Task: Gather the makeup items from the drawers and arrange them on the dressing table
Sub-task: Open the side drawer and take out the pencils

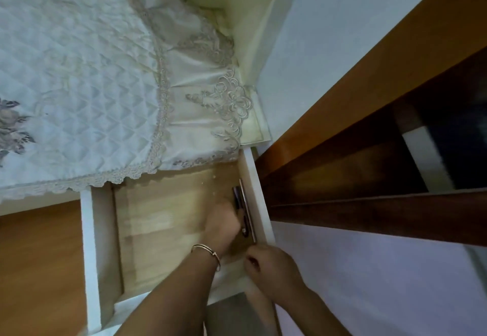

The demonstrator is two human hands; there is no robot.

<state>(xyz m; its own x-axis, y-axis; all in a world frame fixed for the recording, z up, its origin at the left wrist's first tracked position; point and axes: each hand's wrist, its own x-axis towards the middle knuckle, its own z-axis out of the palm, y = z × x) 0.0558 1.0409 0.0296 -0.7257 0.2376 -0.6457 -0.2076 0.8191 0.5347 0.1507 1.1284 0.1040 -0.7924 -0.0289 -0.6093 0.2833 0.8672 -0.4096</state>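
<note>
A white drawer (88, 230) with a pale wood bottom stands pulled out below the bed. Along its right wall lie a dark makeup tube (236, 195) and a thin metallic pencil (247, 212), side by side. My left hand (221, 227), with a thin bracelet on the wrist, is inside the drawer. Its fingers curl over the middle of the dark tube, though motion blur hides the exact hold. My right hand (268, 264) grips the drawer's front right corner with the fingers curled over the rim.
A quilted, lace-edged bedspread (79, 72) hangs over the back of the drawer. A brown wooden cabinet (355, 151) with dark shelves stands close on the right. Wooden flooring (39, 270) lies to the left.
</note>
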